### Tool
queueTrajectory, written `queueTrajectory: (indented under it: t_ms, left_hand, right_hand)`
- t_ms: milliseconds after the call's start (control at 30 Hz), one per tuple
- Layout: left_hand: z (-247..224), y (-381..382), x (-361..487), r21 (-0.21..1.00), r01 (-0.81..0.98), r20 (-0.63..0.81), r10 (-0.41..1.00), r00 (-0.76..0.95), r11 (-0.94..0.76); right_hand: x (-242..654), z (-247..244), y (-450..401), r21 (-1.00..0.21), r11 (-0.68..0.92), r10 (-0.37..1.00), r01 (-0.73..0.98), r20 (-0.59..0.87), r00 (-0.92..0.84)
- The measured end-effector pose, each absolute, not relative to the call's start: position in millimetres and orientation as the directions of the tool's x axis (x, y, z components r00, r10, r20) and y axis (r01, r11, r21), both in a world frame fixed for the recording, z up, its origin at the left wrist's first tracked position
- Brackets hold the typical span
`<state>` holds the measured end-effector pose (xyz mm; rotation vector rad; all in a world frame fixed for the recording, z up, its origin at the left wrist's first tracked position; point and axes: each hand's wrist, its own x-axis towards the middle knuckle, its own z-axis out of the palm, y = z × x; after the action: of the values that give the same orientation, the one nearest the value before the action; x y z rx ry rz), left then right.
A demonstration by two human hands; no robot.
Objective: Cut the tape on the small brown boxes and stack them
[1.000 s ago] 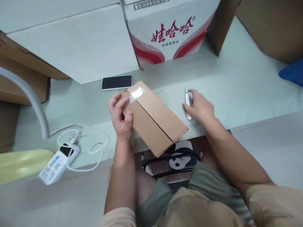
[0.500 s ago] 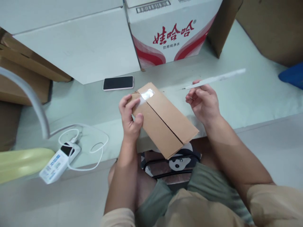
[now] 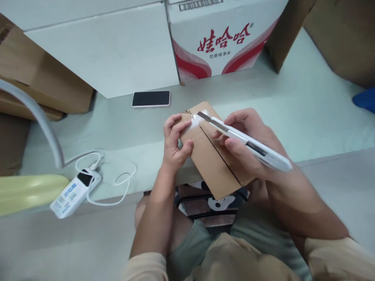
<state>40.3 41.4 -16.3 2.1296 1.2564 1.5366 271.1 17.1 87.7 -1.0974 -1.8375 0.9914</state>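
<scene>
A small brown cardboard box point(image 3: 212, 162) is tilted at the table's front edge, above my lap. My left hand point(image 3: 177, 144) grips its left end, fingers over the top and thumb on the near flap. Clear tape point(image 3: 195, 120) crosses the seam at the far end. In my right hand point(image 3: 249, 136) is a white utility knife point(image 3: 246, 139) with its blade out. The blade tip lies over the tape; whether it touches, I cannot tell. The right hand covers part of the box's right side.
A black-screened phone point(image 3: 151, 99) lies behind the box. To the left are a white power bank point(image 3: 76, 193) with a cable, a grey curved tube point(image 3: 43, 117) and a yellow object point(image 3: 32, 191). Large cartons, including a white-and-red one point(image 3: 225, 47), stand along the back.
My right hand has brought the utility knife leftward over the box, its blade now at the tape. The box and my left hand sit slightly farther right in view.
</scene>
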Motion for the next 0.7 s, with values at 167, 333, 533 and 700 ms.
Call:
queueTrajectory:
  t_ms: [167,333,533,700]
  left_hand:
    - [-16,43,43,0.628,0.483,0.667,0.742,0.071,-0.61]
    - [-16,43,46,0.64,0.485,0.664,0.747,0.041,-0.596]
    - [-16,42,44,0.66,0.498,0.633,0.773,0.033,-0.562]
    - [-14,43,40,0.654,0.508,0.634,0.773,0.038,-0.561]
  right_hand:
    - [266,88,23,-0.716,0.436,0.883,0.546,0.223,-0.413]
    - [264,88,27,-0.631,0.487,0.865,0.604,0.25,-0.436]
    - [262,88,30,-0.635,0.491,0.862,0.596,0.259,-0.435]
    - [266,91,27,-0.664,0.5,0.855,0.556,0.275,-0.44]
